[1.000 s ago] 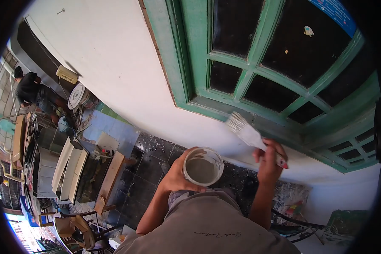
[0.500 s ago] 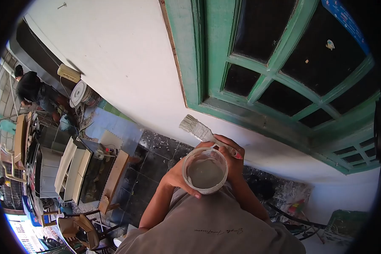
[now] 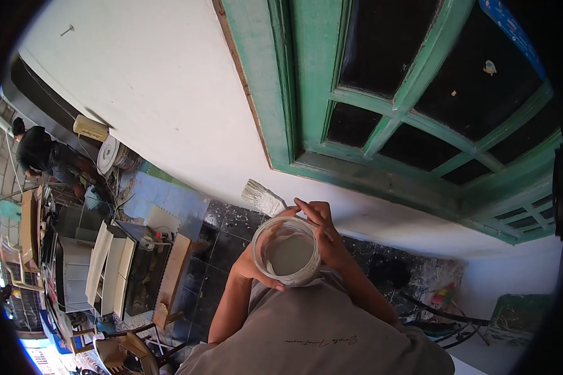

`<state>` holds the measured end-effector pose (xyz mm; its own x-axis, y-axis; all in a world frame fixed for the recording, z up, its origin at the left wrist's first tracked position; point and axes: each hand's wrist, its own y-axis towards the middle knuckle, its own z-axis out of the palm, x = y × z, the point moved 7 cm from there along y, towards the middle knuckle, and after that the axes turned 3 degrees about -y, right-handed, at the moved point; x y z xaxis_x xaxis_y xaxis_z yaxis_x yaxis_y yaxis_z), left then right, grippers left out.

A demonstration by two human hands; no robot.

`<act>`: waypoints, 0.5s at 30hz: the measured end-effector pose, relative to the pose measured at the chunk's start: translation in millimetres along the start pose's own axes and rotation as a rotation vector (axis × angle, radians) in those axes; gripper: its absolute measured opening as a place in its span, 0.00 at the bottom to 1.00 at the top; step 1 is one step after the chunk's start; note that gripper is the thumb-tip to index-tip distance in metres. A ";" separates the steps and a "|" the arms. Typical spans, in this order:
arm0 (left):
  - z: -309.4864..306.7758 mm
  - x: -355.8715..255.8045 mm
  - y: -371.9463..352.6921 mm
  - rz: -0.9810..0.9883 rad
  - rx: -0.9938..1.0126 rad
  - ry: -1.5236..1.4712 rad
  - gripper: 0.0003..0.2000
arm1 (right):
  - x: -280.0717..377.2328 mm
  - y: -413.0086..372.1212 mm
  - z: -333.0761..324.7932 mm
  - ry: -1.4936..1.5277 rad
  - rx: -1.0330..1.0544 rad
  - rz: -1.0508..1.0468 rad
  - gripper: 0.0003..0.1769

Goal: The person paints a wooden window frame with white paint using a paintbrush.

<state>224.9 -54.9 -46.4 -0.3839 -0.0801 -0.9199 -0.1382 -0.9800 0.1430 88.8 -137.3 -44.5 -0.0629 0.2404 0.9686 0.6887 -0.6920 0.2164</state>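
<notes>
A clear plastic tub (image 3: 261,262) with greyish-white paint (image 3: 289,255) inside sits in front of my torso. My left hand (image 3: 249,267) is wrapped around its left side, the thumb along the lower wall. Just beyond the rim lies a wide paintbrush (image 3: 264,198), its pale, paint-coated bristles angled to the upper left. The brush's handle runs out of sight behind the tub and toward my right hand (image 3: 325,232). That hand is closed around the hidden handle's line at the tub's right rim, with its index finger stretched toward the brush.
A white wall (image 3: 169,94) and a green-framed window (image 3: 306,125) rise ahead. Dark, paint-spotted tiles (image 3: 234,234) lie below. To the left are a wooden plank (image 3: 172,281), a chair (image 3: 122,353), a white bucket (image 3: 109,155) and a person in dark clothes (image 3: 40,150).
The tub, brush and both hands have shifted left in view. The brush handle's red end no longer shows, and my right index finger is straighter. The camera view has also turned slightly.
</notes>
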 end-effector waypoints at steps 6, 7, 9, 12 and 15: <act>-18.6 -8.2 -9.1 0.210 0.015 0.112 0.70 | 12.4 7.7 1.0 0.065 0.115 -0.113 0.52; -19.0 -13.6 -8.4 0.220 0.018 0.140 0.69 | 1.7 7.7 -10.3 0.071 0.087 -0.058 0.51; -23.4 -17.1 -9.4 0.243 -0.003 0.061 0.68 | -24.3 10.8 -38.1 0.081 0.034 0.054 0.49; -24.8 -19.5 -13.7 0.243 -0.012 0.030 0.67 | -7.4 37.8 -65.8 -0.711 0.019 0.421 0.40; -22.3 -20.8 -15.0 0.200 -0.019 0.038 0.67 | -23.2 52.2 -64.7 -0.971 -0.049 0.143 0.41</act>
<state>255.3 -42.5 -37.6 -0.3672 -0.2804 -0.8869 -0.0454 -0.9469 0.3182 79.5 -223.1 -47.8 0.6549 0.5923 0.4693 0.6115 -0.7803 0.1314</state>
